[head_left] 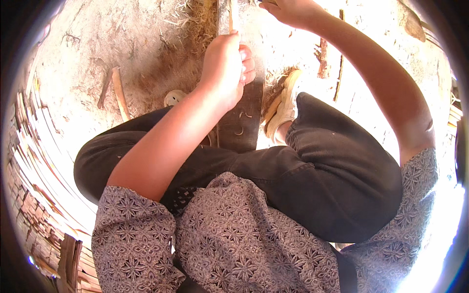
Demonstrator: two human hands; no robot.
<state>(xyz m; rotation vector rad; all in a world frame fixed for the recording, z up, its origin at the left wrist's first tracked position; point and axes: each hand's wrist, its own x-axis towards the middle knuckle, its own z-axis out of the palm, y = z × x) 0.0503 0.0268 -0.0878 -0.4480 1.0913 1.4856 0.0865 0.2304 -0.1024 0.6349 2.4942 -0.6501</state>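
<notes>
Free room over the ground (110, 46) left of the board (242, 129), sticks (119, 95) and left knee (97, 158) as obstacles

There are two bare hands (225, 68) (291, 12), one thin held strip (233, 19), two pale shoes (286, 108) (174, 97), one long plank (240, 132), one patterned shirt (234, 239) and one trouser pair (342, 185).

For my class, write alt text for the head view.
A person's left hand grips a thin pale strip over a dark plank between their shoes. The right hand is partly cut off by the top edge; shavings lie beside the plank.
</notes>
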